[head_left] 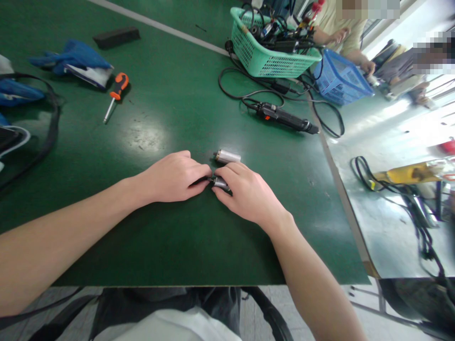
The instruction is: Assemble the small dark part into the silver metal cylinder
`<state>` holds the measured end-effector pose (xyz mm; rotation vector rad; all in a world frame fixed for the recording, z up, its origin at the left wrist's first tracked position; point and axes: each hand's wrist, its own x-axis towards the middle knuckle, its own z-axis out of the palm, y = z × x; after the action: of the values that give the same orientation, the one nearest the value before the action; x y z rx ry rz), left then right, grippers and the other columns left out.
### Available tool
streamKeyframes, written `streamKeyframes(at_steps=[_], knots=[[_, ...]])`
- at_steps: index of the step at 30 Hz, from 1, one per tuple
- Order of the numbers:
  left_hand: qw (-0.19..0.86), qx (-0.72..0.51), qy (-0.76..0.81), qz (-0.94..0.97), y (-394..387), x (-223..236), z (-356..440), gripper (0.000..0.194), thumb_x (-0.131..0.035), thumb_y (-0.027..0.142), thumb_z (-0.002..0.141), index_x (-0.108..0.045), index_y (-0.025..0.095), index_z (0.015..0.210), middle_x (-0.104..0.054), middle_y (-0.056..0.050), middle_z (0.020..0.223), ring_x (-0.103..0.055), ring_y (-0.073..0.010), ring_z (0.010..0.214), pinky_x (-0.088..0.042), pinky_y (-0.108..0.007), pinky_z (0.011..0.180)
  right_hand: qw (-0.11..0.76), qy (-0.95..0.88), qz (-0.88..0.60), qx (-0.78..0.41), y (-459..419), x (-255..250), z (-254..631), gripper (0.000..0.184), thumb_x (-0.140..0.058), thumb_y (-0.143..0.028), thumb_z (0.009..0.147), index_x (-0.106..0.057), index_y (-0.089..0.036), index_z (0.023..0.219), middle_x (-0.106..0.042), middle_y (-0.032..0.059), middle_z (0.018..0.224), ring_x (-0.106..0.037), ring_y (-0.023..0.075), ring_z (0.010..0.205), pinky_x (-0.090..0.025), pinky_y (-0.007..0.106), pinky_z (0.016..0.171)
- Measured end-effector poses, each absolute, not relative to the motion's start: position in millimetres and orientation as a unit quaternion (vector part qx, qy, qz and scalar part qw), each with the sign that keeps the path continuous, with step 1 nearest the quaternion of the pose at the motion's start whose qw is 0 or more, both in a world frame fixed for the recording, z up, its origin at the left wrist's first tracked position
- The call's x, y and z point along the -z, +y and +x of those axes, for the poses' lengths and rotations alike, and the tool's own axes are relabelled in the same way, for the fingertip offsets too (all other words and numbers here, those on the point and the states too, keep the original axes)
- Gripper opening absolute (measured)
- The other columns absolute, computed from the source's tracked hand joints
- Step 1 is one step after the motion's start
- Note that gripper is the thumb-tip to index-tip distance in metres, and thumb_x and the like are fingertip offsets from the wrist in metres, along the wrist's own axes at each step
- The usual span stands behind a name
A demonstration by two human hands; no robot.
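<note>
Just above the green tabletop, my right hand (245, 189) grips a small silver cylinder (221, 183) that looks like a small motor. Its dark end points toward my left hand (181, 177), which is closed in a pinch right at that end. Whatever lies between the left fingertips is mostly hidden; only a thin dark bit shows. A second silver cylinder (228, 157) of the same kind lies on the table just beyond my right fingers, its narrow end to the left.
An orange-black screwdriver (117, 94) and a dark block (116, 37) lie at left, near blue bags (76, 59). A corded black electric screwdriver (284, 117) lies at right. Behind it stand a green basket (277, 61) of cables and a blue basket (339, 78). Other people sit beyond.
</note>
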<state>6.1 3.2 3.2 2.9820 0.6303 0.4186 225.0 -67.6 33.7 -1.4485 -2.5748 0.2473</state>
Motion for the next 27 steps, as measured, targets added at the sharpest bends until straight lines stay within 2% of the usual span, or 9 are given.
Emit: streamKeyframes(at_steps=[27], knots=[[0.036,-0.129,0.214,0.968,3.1,-2.6,5.9,0.028,-0.047,0.033,0.102,-0.069,0.019,0.094,-0.072,-0.003,0.076,-0.062,-0.0188,0.065,-0.044,-0.036,0.072,0.096,-0.861,-0.489,-0.103,-67.3,-34.6,225.9,0.013,-0.056,-0.027,0.101,-0.064,-0.018,0.105,-0.067,0.0103,0.105,-0.061,0.0265,0.103,-0.05,0.038,0.088]])
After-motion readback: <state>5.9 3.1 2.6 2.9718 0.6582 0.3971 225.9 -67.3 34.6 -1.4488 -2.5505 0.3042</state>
